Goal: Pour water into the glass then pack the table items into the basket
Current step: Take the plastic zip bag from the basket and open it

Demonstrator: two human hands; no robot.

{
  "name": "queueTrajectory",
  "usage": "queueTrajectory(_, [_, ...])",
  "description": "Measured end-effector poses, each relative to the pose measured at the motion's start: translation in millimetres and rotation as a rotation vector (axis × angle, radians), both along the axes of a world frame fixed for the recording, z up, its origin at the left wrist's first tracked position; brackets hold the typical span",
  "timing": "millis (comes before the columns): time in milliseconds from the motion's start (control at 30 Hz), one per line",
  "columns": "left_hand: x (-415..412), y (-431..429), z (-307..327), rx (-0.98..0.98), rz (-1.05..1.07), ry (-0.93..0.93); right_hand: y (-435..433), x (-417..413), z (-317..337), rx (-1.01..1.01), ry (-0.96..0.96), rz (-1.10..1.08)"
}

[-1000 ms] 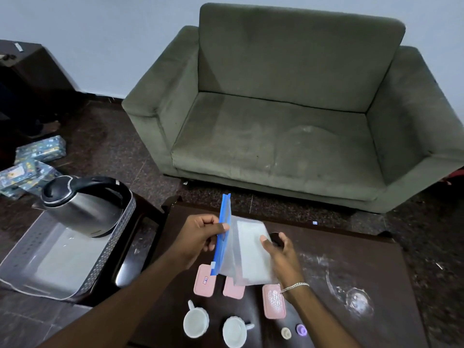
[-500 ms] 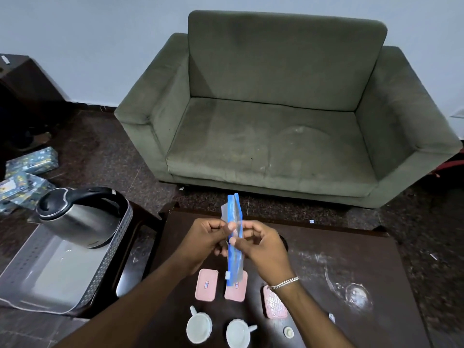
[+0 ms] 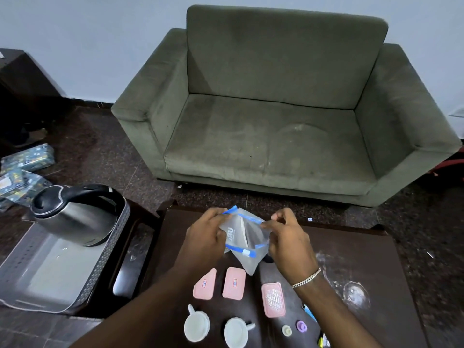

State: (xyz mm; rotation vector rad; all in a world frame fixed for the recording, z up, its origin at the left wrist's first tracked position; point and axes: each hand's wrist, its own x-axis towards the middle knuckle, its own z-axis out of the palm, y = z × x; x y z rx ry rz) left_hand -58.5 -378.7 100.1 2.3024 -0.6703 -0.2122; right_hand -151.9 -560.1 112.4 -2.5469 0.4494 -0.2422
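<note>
Both hands hold a clear zip bag with blue seal strips above the dark table. My left hand pinches one side of its mouth and my right hand pinches the other, so the mouth is pulled apart. Under the bag lie three pink flat boxes, side by side. Two small white cups stand at the near edge. A steel kettle with a black handle sits in the grey perforated basket on the left.
A clear glass stands on the table's right side among wet marks. Two small round caps lie near the cups. A green sofa stands beyond the table. Packets lie on the floor at left.
The bag was held flat and edge-on with both hands close together. Now my hands have drawn apart and its mouth is spread wide, tilted toward me.
</note>
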Motion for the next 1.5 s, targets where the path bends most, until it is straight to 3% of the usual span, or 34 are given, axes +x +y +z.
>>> queueTrajectory(133, [-10,-15,14,0.052,-0.083,0.007,2,0,11,-0.271,0.043,0.060])
queueTrajectory(200, [-14,-22,18,0.066,-0.106,-0.015,11,2,18,-0.343,0.159,0.051])
queueTrajectory(300, [-21,-30,23,0.104,-0.147,-0.032,28,7,24,-0.082,0.313,-0.088])
queueTrajectory(400, [-32,-36,28,0.156,-0.190,-0.047,30,13,27,0.189,0.215,-0.221])
queueTrajectory(500, [-39,-39,32,0.187,-0.227,-0.048,34,17,32,0.327,0.208,-0.240])
queueTrajectory(600, [-43,-38,34,0.218,-0.268,-0.069,12,24,31,0.398,0.298,-0.175])
queueTrajectory(667, [-47,-36,36,0.198,-0.299,-0.123,18,36,27,0.333,0.394,-0.112])
queueTrajectory(733, [-52,-35,39,0.155,-0.341,-0.165,69,37,23,0.203,0.344,-0.260])
queueTrajectory(767, [-54,-35,41,0.138,-0.361,-0.174,84,26,24,0.320,0.319,-0.179])
queueTrajectory(800, [-56,-35,42,0.133,-0.375,-0.183,90,22,16,0.337,0.172,-0.168])
queueTrajectory(833, [-56,-35,44,0.142,-0.377,-0.189,90,25,9,0.206,0.101,-0.142])
queueTrajectory(933, [-54,-35,45,0.193,-0.328,-0.199,30,28,17,-0.334,0.402,0.022])
queueTrajectory(1000, [-50,-37,44,0.252,-0.283,-0.135,19,36,24,-0.474,0.480,0.153])
queueTrajectory(1033, [-47,-37,42,0.268,-0.264,-0.117,17,37,25,-0.423,0.576,0.361])
queueTrajectory(1100, [-41,-35,39,0.298,-0.249,-0.092,28,39,17,-0.357,0.430,0.521])
queueTrajectory(1233, [-35,-30,33,0.333,-0.222,-0.053,29,28,17,-0.215,0.340,0.372])
queueTrajectory(1367, [-33,-24,31,0.302,-0.184,-0.131,33,18,26,-0.172,0.231,0.399])
queueTrajectory(1500, [-29,-22,27,0.309,-0.126,-0.047,27,8,32,-0.095,0.055,0.352])
